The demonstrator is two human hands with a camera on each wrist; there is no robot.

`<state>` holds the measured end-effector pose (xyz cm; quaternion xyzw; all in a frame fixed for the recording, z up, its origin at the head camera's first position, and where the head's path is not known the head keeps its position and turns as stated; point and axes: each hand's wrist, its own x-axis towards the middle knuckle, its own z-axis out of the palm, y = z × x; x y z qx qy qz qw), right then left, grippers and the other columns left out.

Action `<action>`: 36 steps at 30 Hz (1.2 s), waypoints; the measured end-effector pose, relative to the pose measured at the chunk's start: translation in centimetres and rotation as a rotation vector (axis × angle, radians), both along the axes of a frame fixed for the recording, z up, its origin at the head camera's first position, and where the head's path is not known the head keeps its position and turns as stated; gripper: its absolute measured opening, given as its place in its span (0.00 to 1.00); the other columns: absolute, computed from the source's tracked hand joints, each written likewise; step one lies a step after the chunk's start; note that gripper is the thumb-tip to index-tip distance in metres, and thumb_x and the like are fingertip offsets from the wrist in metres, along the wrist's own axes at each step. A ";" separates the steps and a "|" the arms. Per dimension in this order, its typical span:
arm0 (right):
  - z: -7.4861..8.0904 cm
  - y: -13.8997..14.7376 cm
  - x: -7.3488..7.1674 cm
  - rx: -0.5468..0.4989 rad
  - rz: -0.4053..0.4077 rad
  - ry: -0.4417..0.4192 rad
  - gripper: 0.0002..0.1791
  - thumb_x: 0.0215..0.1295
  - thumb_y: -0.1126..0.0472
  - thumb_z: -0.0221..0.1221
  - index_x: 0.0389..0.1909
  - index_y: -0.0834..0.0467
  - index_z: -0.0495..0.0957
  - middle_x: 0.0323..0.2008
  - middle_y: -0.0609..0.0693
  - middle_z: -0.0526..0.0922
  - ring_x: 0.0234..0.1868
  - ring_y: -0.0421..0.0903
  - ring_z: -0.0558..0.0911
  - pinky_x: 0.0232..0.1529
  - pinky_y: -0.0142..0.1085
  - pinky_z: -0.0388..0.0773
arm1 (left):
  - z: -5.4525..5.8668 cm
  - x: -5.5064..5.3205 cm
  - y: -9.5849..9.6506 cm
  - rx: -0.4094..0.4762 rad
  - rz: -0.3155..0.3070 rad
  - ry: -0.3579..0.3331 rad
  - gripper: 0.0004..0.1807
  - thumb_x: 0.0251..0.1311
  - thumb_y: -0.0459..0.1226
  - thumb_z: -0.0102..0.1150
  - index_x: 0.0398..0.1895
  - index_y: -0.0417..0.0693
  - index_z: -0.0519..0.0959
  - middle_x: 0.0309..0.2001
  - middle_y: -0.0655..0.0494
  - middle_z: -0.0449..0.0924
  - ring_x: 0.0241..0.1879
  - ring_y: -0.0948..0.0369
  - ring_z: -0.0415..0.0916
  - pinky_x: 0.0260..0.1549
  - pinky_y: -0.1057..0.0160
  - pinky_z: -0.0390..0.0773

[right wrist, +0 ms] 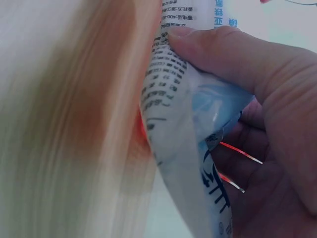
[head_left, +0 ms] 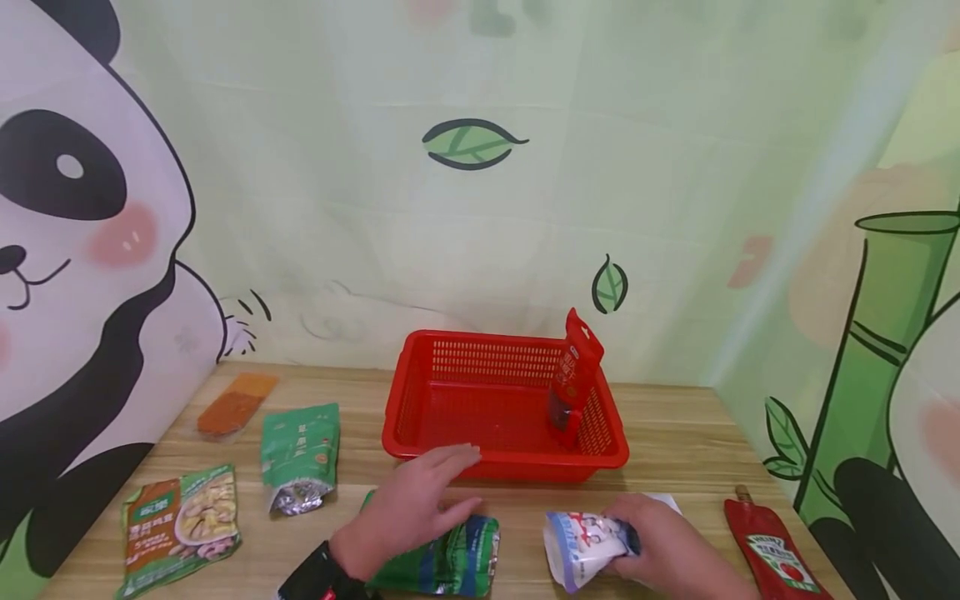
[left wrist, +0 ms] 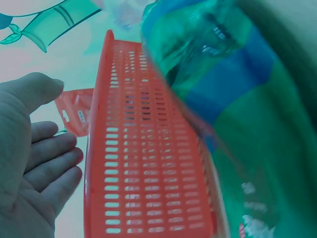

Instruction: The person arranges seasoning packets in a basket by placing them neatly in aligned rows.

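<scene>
My right hand [head_left: 660, 542] grips a white and blue printed pouch [head_left: 588, 542] just above the table; in the right wrist view the thumb presses on its text-covered side. My left hand [head_left: 416, 508] hovers over a green pouch [head_left: 450, 558], fingers straight and holding nothing, near the front of a red plastic basket [head_left: 506, 467]. A red packet [head_left: 576, 371] stands upright against the right side inside the basket. In the left wrist view, the green pouch [left wrist: 262, 139] looms close and the basket's slotted wall [left wrist: 148, 173] lies beyond the open fingers.
On the left lie an orange-brown packet [head_left: 236, 406], a green pouch with a silver end [head_left: 302, 450] and a food bag with a bowl picture [head_left: 183, 525]. A red ketchup pouch [head_left: 776, 550] lies at the right. Behind the table [head_left: 360, 392] hangs a panda-printed cloth [head_left: 315, 183].
</scene>
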<state>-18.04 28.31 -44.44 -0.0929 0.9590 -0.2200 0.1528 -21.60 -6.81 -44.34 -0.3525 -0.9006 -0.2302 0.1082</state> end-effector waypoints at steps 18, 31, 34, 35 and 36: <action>2.6 -2.0 0.9 0.032 0.072 0.131 0.26 0.49 0.49 0.79 0.50 0.45 0.83 0.44 0.37 0.82 0.43 0.40 0.77 0.49 0.46 0.84 | -0.9 2.9 3.4 0.462 -0.032 -0.818 0.23 0.66 0.50 0.67 0.60 0.53 0.81 0.57 0.56 0.85 0.55 0.58 0.83 0.55 0.52 0.83; 3.5 -3.1 1.8 -0.009 0.095 0.143 0.24 0.50 0.47 0.78 0.49 0.42 0.84 0.42 0.34 0.80 0.43 0.39 0.76 0.47 0.41 0.83 | -1.8 4.5 5.7 0.765 -0.027 -1.415 0.30 0.71 0.51 0.60 0.66 0.39 0.74 0.55 0.49 0.86 0.54 0.53 0.85 0.61 0.48 0.79; 3.7 -3.5 2.1 -0.005 0.112 0.159 0.24 0.50 0.48 0.78 0.49 0.42 0.84 0.42 0.34 0.80 0.44 0.38 0.76 0.47 0.38 0.83 | -1.8 4.9 6.1 0.846 -0.032 -1.467 0.33 0.71 0.53 0.59 0.67 0.38 0.73 0.56 0.50 0.85 0.54 0.56 0.85 0.61 0.51 0.80; 3.7 -3.6 2.2 -0.003 0.119 0.162 0.23 0.50 0.48 0.78 0.49 0.42 0.84 0.42 0.34 0.80 0.44 0.38 0.76 0.46 0.38 0.83 | -1.8 5.0 6.2 0.869 -0.032 -1.485 0.34 0.71 0.53 0.59 0.68 0.38 0.72 0.57 0.50 0.85 0.54 0.57 0.85 0.61 0.52 0.80; 3.8 -3.7 2.2 0.005 0.126 0.168 0.23 0.51 0.49 0.78 0.49 0.43 0.84 0.43 0.34 0.80 0.45 0.38 0.76 0.46 0.38 0.83 | -1.9 5.0 6.3 0.892 -0.034 -1.494 0.33 0.71 0.53 0.59 0.68 0.37 0.72 0.57 0.49 0.85 0.54 0.57 0.85 0.60 0.53 0.80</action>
